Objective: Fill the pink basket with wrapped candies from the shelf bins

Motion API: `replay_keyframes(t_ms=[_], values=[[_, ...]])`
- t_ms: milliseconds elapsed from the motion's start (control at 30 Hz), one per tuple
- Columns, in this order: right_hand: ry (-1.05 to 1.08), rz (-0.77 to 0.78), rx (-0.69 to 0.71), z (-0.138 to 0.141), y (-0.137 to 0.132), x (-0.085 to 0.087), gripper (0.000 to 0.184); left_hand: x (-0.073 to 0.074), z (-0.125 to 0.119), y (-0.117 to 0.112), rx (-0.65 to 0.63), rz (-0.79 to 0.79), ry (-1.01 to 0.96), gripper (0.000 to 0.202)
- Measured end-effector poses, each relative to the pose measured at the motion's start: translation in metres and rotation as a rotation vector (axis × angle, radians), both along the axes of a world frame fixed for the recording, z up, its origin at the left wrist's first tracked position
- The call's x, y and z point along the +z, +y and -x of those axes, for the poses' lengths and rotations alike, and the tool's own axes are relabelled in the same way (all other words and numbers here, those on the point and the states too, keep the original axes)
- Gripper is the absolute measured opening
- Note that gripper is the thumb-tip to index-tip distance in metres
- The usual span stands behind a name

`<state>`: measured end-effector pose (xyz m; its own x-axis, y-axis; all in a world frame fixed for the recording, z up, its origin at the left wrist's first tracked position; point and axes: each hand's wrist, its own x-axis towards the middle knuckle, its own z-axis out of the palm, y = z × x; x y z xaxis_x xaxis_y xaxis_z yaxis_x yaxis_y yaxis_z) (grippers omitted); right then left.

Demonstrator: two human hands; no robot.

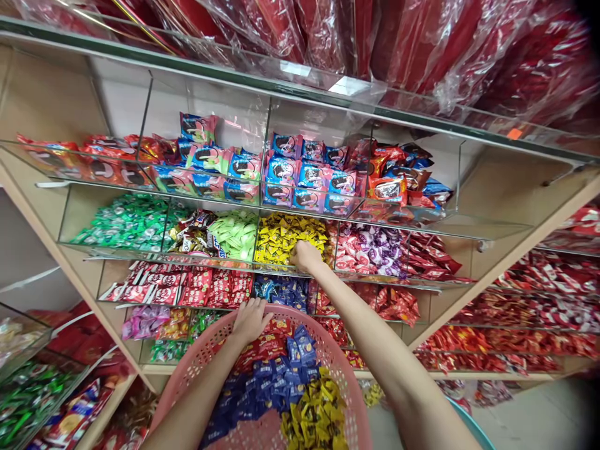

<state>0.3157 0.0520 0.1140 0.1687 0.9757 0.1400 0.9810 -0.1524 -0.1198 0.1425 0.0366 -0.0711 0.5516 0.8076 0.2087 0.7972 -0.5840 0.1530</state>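
Note:
My right hand (307, 256) is in a clear shelf compartment of yellow-wrapped candies (281, 234). Its fingers are curled in among the candies, and the fingertips are partly hidden. Below it, my left hand (250, 322) grips the far rim of a pink plastic basket (344, 356) with holes in its wall. Inside the basket lie red packets (267, 350) at the far side, dark blue packets (276, 381) in the middle and yellow-wrapped candies (316, 412) at the near right. Part of the pink bottom shows between them.
Green candies (134, 219) and pink and purple candies (375, 250) fill other compartments in the same row. Blue cookie packs (284, 169) stand on the shelf above, behind a glass edge. A teal rim (469, 425) shows on the floor at right. More candy shelves flank both sides.

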Motion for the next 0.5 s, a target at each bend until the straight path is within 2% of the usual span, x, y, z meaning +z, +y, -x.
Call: replay_keyframes(t_ms=[167, 400, 500], values=[[0.037, -0.03, 0.038, -0.01, -0.008, 0.003, 0.021, 0.0, 0.0, 0.0, -0.001, 0.006, -0.004, 0.043], [0.113, -0.121, 0.193, -0.025, -0.025, 0.012, 0.015, 0.0, 0.0, 0.001, -0.009, -0.015, -0.009, 0.041], [0.199, -0.217, 0.281, -0.029, -0.039, 0.017, 0.013, 0.001, 0.0, 0.001, -0.011, -0.013, -0.009, 0.041]])
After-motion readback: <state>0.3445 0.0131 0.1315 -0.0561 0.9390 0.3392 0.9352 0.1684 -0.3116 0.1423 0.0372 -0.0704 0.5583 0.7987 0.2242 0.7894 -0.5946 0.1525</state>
